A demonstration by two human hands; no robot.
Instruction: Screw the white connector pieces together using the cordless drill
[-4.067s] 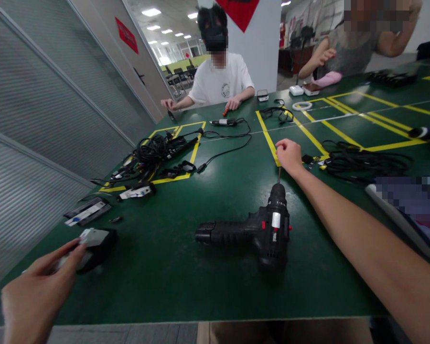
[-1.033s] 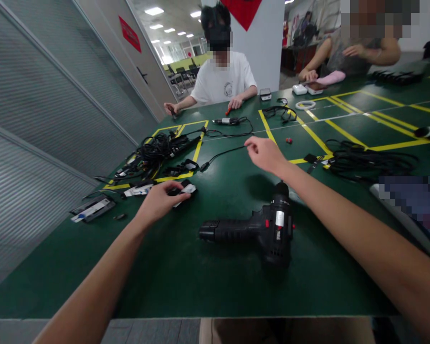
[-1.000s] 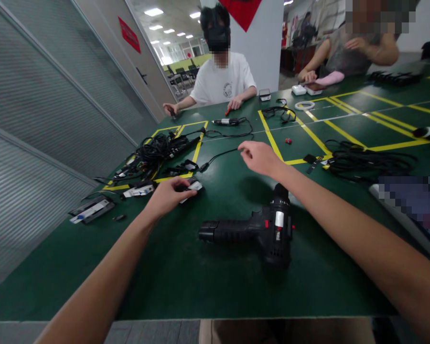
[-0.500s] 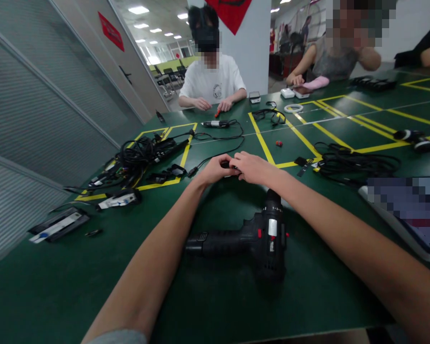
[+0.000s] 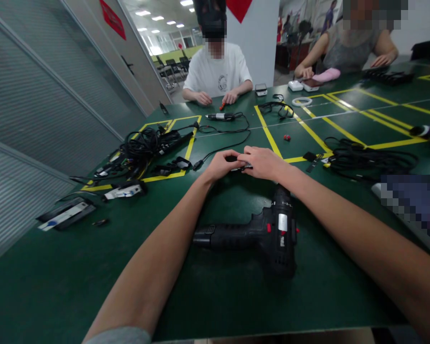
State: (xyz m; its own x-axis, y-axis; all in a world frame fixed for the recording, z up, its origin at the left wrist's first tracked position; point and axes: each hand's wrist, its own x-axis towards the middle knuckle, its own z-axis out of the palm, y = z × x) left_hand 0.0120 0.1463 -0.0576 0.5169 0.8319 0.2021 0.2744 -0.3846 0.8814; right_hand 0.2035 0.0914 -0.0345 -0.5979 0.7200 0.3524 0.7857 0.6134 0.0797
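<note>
My left hand (image 5: 222, 165) and my right hand (image 5: 261, 162) meet over the green table, just beyond a cordless drill. Fingers of both are closed around a small dark piece with a light edge (image 5: 246, 166); most of it is hidden, so its kind does not show. The black cordless drill (image 5: 254, 236) lies on its side between my forearms, its chuck pointing away from me and its handle to the left. A cable end (image 5: 198, 165) rests just left of my left hand.
A heap of black cables (image 5: 146, 145) sits at left, near black-and-white parts (image 5: 66, 213). More coiled cable (image 5: 369, 157) and a blurred-out device (image 5: 412, 205) are at right. Beyond a black pen-shaped tool (image 5: 220, 116), a person in white (image 5: 218, 71) handles something red.
The whole view has shifted slightly, so table items appear a little further right and higher. Both my hands stay together on the small piece. The drill lies as before.
</note>
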